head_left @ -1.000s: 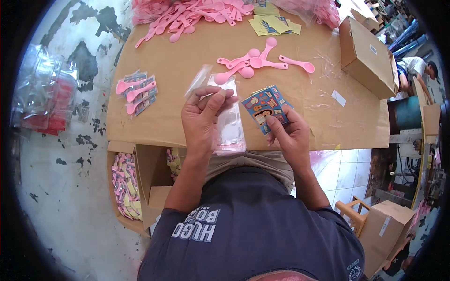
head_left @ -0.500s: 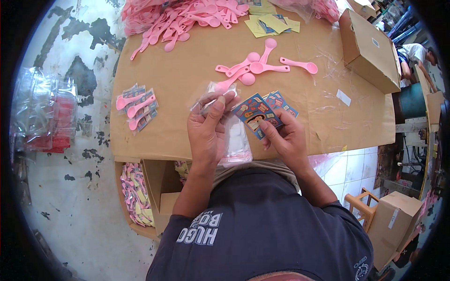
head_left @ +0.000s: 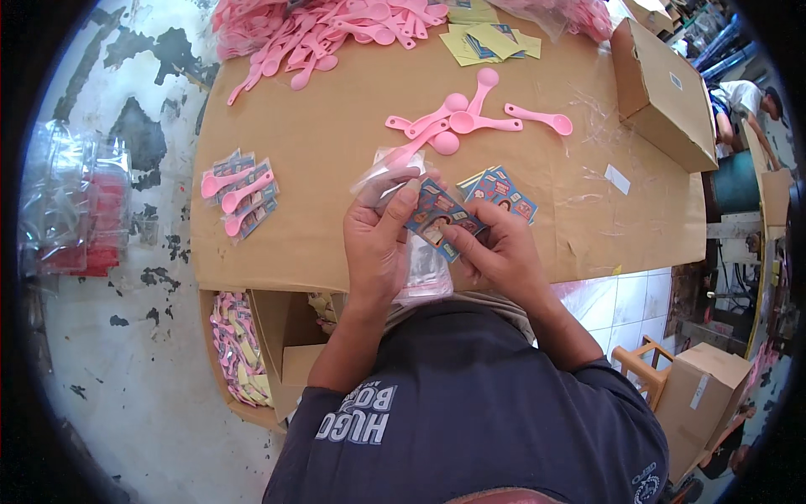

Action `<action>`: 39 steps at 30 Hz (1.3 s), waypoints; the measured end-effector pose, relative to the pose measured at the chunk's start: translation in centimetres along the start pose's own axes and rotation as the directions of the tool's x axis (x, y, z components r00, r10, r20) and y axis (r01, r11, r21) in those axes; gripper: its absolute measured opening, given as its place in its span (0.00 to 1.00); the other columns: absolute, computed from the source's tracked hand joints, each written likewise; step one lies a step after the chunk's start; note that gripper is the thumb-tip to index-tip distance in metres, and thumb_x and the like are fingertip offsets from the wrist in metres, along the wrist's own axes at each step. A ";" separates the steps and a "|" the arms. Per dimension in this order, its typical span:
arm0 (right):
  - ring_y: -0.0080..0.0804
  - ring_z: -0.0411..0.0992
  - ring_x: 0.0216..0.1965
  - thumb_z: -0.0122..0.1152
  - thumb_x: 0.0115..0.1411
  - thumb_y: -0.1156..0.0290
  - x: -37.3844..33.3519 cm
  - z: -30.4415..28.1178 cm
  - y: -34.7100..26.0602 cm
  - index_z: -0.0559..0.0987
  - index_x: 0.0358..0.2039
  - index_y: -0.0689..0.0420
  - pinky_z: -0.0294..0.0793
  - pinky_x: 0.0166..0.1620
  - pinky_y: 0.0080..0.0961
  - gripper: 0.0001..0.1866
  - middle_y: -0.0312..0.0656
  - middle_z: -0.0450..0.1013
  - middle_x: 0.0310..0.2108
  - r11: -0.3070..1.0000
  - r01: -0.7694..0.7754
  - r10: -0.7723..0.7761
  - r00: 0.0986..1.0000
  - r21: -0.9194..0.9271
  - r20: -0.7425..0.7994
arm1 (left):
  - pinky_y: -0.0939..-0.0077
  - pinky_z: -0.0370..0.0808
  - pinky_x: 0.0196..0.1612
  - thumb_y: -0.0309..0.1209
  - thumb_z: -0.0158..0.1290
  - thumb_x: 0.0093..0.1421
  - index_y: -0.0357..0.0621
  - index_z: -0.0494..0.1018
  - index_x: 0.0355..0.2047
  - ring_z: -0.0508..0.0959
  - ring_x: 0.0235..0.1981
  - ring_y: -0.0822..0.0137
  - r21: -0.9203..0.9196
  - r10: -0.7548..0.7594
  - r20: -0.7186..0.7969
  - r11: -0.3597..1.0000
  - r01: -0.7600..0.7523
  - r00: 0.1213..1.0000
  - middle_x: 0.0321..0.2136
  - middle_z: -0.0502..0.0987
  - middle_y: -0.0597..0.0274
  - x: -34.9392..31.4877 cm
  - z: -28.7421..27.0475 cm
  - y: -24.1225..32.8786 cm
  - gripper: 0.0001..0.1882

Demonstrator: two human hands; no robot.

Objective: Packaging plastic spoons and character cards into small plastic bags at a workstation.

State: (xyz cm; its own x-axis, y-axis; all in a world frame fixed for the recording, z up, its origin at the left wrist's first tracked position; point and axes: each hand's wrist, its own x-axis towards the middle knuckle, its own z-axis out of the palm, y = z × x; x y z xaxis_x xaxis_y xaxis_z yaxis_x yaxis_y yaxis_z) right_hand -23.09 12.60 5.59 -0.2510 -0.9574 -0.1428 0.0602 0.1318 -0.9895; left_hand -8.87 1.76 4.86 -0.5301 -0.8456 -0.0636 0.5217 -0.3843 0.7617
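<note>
A card at table centre is pinched by right hand; a clear bag is gripped by left hand. Pink spoons lie at 12 o'clock, a box at 2; floor is stained.

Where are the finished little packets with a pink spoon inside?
The finished packets lie on the left side of the cardboard-covered table, left of the person's left hand and below the big heap of pink spoons.

Clear bag: lower part hidden behind left hand.
Spoon heap: cut off by top edge (count indeterminable).
</note>
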 end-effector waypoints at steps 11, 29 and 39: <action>0.21 0.78 0.30 0.64 0.66 0.76 1.0 -0.5 1.0 0.71 0.46 0.63 0.80 0.30 0.18 0.13 0.38 0.75 0.33 0.915 0.050 -0.010 0.995 0.401 -0.101 | 0.72 0.81 0.46 0.28 0.59 0.67 0.32 0.75 0.50 0.83 0.40 0.68 0.092 0.145 -0.014 0.985 -0.143 0.989 0.42 0.83 0.51 -0.1 1.3 -0.5 0.15; 0.14 0.73 0.28 0.66 0.66 0.70 1.3 1.9 1.1 0.78 0.40 0.61 0.70 0.27 0.15 0.09 0.33 0.77 0.29 0.940 0.045 -0.019 0.997 0.337 -0.081 | 0.59 0.66 0.67 0.19 0.47 0.68 0.44 0.48 0.73 0.66 0.68 0.51 -0.081 0.180 0.038 0.981 -0.176 0.983 0.64 0.67 0.41 -0.8 2.7 0.3 0.35; 0.12 0.69 0.33 0.68 0.64 0.74 0.1 2.1 0.7 0.73 0.37 0.57 0.68 0.35 0.13 0.10 0.29 0.72 0.31 0.895 0.083 -0.043 0.994 0.439 -0.100 | 0.45 0.76 0.60 0.23 0.45 0.70 0.53 0.49 0.73 0.77 0.58 0.52 -0.277 0.134 0.149 0.957 -0.088 0.980 0.56 0.75 0.44 -0.8 2.7 -0.3 0.33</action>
State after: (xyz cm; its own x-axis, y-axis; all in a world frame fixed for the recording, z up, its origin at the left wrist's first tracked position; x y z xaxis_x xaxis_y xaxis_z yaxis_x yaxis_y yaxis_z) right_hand -21.10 12.02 4.93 -0.3486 -0.9317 -0.1020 0.4575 -0.0741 -0.8861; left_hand -10.35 3.54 6.43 -0.5494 -0.8244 0.1358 0.7313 -0.3958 0.5554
